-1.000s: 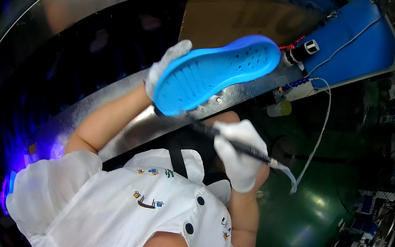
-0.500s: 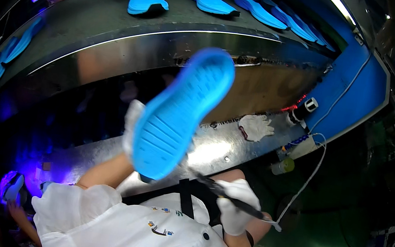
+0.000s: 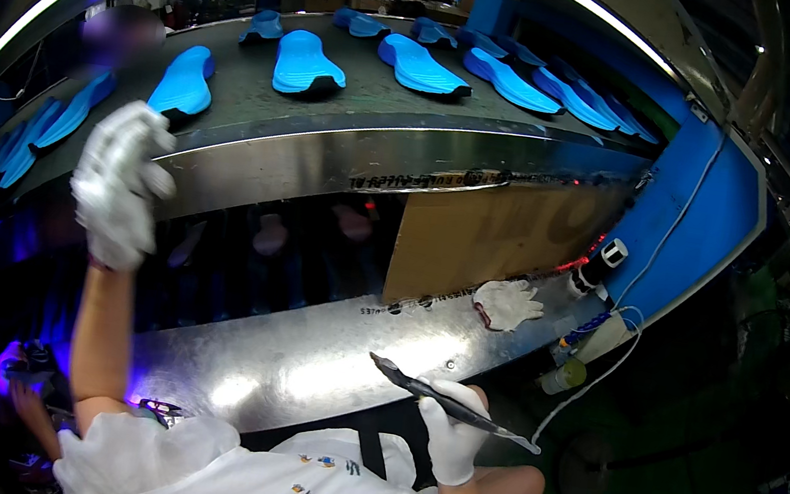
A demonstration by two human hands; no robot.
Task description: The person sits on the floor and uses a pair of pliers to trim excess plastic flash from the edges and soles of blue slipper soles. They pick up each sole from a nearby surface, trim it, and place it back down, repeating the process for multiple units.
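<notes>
My left hand point(image 3: 121, 183), in a white glove, is raised just below a blue shoe sole point(image 3: 184, 84) on the dark belt point(image 3: 235, 88). Its thumb stands apart from the curled fingers, and I see nothing in it. Some motion blur softens the glove. In my white-gloved right hand point(image 3: 455, 432) is a slim black pen-like tool point(image 3: 416, 384), pointing up and left over the metal ledge. A white cord point(image 3: 586, 395) joins its rear end. The fingers wrap round its shaft.
Several more blue soles point(image 3: 420, 66) lie along the belt. A metal ledge point(image 3: 245, 378) runs below it, with a loose white glove point(image 3: 508, 304) and a cardboard sheet point(image 3: 486, 245) at the right. A blue panel point(image 3: 703, 210) bounds the right side. Another person's arm point(image 3: 33, 414) shows at lower left.
The blue sole that my left hand held up before me is out of that hand. The hand has moved left and up to the belt, where a sole lies beside it. My right hand keeps the tool.
</notes>
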